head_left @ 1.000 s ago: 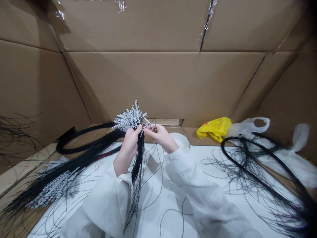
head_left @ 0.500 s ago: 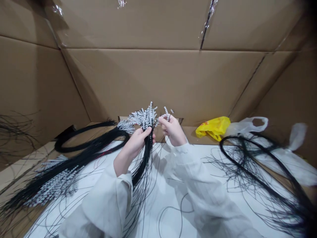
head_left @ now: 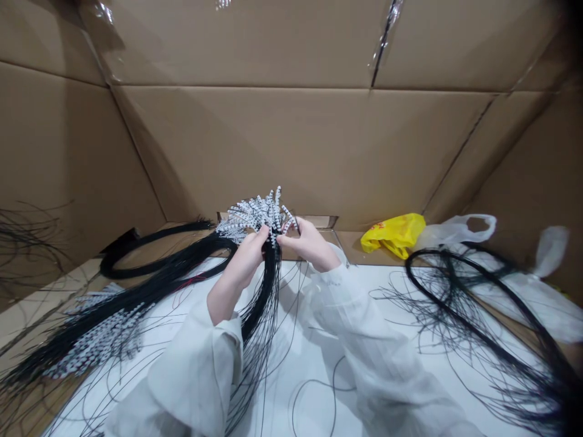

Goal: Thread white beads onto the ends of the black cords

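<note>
My left hand point(head_left: 248, 252) is closed around a bundle of thin black wires point(head_left: 268, 285) just below its tagged ends. A dense cluster of white wire markers point(head_left: 257, 212) with dark print fans out above the fingers. Close beside it, my right hand point(head_left: 307, 241) is closed, thumb and fingers at the right edge of the cluster, pinching wires with white markers point(head_left: 288, 218). The fingertips of both hands nearly meet. The wire bundle drops from the left hand toward me, its loose strands spreading over the white tabletop point(head_left: 314, 376).
More black wires point(head_left: 150, 291) with white markers point(head_left: 100, 340) lie at left. A black wire coil point(head_left: 473, 309) with stray strands rests at right. Behind it are a yellow plastic bag point(head_left: 394, 235) and a clear bag point(head_left: 460, 232). Cardboard walls point(head_left: 291, 145) enclose the back and sides.
My right hand has moved left and slightly down, bringing its marked wires against the cluster. The left hand stays in place, still gripping the bundle.
</note>
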A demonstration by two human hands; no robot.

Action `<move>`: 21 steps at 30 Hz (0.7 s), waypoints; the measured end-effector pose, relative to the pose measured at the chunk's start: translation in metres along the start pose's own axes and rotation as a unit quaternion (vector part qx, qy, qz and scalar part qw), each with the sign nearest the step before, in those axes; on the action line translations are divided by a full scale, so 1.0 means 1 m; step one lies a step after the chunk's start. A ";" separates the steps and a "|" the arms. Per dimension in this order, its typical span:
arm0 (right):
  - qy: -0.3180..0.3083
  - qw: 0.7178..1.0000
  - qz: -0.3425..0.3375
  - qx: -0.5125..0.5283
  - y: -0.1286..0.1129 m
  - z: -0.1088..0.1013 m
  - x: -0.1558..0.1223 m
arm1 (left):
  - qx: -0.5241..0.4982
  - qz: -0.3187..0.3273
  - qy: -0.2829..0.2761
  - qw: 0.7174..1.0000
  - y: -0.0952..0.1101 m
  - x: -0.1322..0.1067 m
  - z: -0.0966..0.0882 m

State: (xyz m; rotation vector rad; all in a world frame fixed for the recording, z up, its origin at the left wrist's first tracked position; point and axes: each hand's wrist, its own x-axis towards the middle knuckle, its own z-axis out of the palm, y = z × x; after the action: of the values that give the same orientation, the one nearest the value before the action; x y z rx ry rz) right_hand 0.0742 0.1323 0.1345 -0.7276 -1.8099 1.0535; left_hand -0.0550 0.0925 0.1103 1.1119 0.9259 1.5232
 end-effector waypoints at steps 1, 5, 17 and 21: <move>0.000 1.000 -0.007 0.003 0.001 0.001 0.000 | 0.000 0.002 0.003 1.000 0.001 0.000 0.000; 0.024 0.999 -0.029 0.013 0.008 0.006 0.002 | 0.015 0.007 0.013 1.000 0.002 -0.002 0.001; -0.012 0.989 -0.108 -0.102 0.006 0.007 0.000 | -0.001 0.024 0.033 0.999 0.001 0.000 0.001; 0.005 0.970 -0.125 -0.208 0.006 0.009 -0.002 | 0.006 0.017 0.049 0.999 -0.002 0.001 -0.001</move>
State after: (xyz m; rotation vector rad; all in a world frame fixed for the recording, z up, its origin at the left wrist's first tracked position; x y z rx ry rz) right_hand 0.0674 0.1304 0.1264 -0.7214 -2.0765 0.5079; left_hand -0.0557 0.0941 0.1083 1.0740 0.9876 1.6134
